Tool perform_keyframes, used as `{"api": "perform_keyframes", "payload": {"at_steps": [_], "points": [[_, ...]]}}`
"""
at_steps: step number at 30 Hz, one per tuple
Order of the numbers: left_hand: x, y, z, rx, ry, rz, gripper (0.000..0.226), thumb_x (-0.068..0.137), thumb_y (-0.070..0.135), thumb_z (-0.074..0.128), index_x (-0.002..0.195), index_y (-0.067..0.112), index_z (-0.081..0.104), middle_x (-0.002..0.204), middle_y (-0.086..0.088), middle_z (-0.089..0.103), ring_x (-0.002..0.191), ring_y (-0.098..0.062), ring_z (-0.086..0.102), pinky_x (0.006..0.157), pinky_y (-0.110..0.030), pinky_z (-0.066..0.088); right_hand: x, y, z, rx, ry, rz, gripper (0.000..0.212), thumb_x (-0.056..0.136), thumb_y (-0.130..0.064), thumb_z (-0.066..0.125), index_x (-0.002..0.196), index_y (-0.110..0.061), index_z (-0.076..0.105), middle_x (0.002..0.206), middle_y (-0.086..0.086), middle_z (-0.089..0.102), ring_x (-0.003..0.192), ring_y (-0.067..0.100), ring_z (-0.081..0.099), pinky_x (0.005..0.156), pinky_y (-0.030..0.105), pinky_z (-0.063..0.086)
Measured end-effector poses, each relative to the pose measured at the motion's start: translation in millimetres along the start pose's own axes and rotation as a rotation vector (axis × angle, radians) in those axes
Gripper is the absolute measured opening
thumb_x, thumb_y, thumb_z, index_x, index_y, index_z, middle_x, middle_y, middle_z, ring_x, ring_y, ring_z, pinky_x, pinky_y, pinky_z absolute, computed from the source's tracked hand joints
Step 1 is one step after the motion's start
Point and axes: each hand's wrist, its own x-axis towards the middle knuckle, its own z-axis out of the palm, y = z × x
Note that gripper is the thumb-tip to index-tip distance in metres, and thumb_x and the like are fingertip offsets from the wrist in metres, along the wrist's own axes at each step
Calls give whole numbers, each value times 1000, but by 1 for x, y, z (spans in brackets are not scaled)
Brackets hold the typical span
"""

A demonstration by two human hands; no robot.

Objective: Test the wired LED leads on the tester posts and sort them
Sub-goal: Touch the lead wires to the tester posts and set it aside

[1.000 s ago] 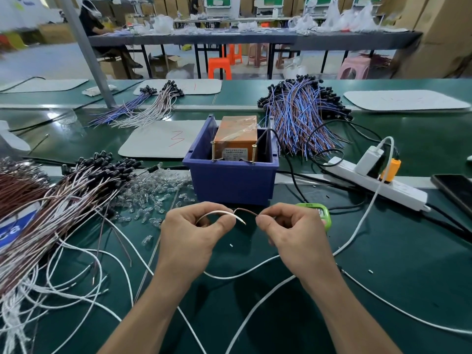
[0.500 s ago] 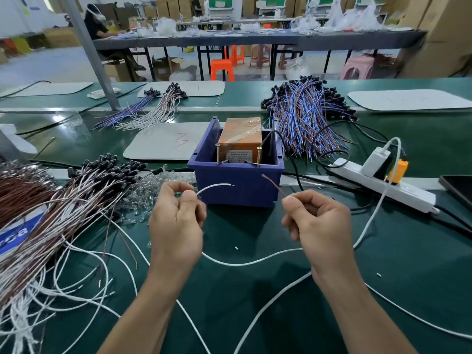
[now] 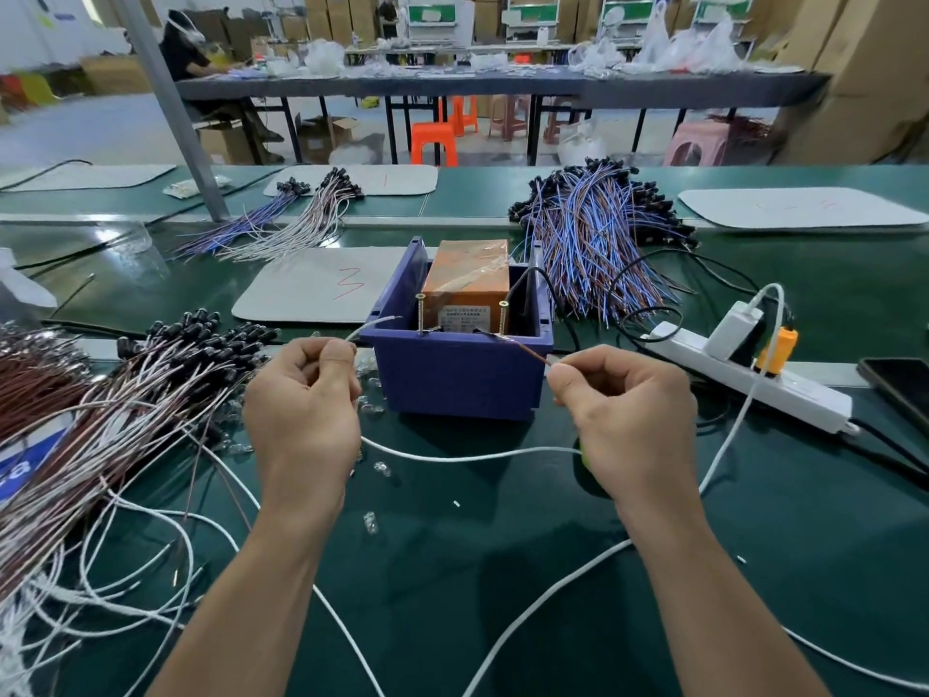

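Observation:
A blue bin (image 3: 455, 379) in the middle of the green bench holds an orange tester box (image 3: 467, 284) with two brass screw posts, the left post (image 3: 420, 316) and the right post (image 3: 502, 318). My left hand (image 3: 304, 399) pinches a white lead (image 3: 374, 325) whose tip points toward the left post, just short of it. My right hand (image 3: 623, 410) pinches a brown lead (image 3: 525, 348) whose bare end reaches the bin rim below the right post. The LED end of the lead is hidden inside my hands.
A big pile of white and brown wired LEDs (image 3: 100, 404) lies at left, loose clear LEDs (image 3: 372, 394) by the bin. Blue-brown leads (image 3: 593, 238) lie behind right, a small bundle (image 3: 281, 221) behind left. A power strip (image 3: 744, 374), a phone (image 3: 905, 389) and a numbered mat (image 3: 321, 284).
My hands have moved apart and forward from in front of the bin, spreading the two lead ends up to the tester posts.

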Motion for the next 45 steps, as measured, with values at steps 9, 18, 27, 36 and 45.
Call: {"api": "perform_keyframes", "payload": {"at_steps": [9, 18, 27, 36, 45], "points": [[-1, -3, 0, 199, 18, 112, 23, 93, 36, 66, 72, 26, 69, 51, 10, 62, 38, -7, 44, 41, -23, 35, 17, 6, -11, -43, -41, -72, 21, 79, -24, 84, 79, -44, 77, 57, -16, 67, 44, 4, 51, 45, 23, 45], [-2, 6, 9, 281, 37, 139, 24, 92, 42, 67, 78, 25, 72, 53, 18, 61, 44, -11, 45, 52, -30, 39, 31, -9, -10, -182, -64, -190, 14, 79, -21, 85, 71, -32, 80, 47, -26, 58, 42, 1, 52, 43, 6, 32], [-5, 17, 10, 387, 73, 190, 23, 93, 39, 68, 71, 33, 65, 65, 35, 63, 59, -5, 61, 60, -29, 46, 42, -22, -17, -296, -45, -278, 13, 78, -23, 84, 66, -26, 79, 57, -27, 64, 47, -2, 55, 51, 5, 36], [-6, 19, 9, 389, 63, 207, 27, 93, 37, 68, 67, 37, 61, 59, 38, 60, 62, 0, 63, 59, -19, 45, 64, -25, -31, -307, -205, -179, 13, 75, -28, 87, 67, -31, 79, 53, -18, 66, 43, -3, 54, 46, 7, 36], [-5, 18, 9, 392, 67, 196, 28, 91, 36, 65, 64, 37, 60, 55, 36, 59, 51, 3, 56, 54, -10, 38, 85, -39, -38, -404, -370, -147, 9, 72, -33, 90, 71, -30, 81, 58, -13, 70, 51, -2, 55, 58, 20, 42]]}}
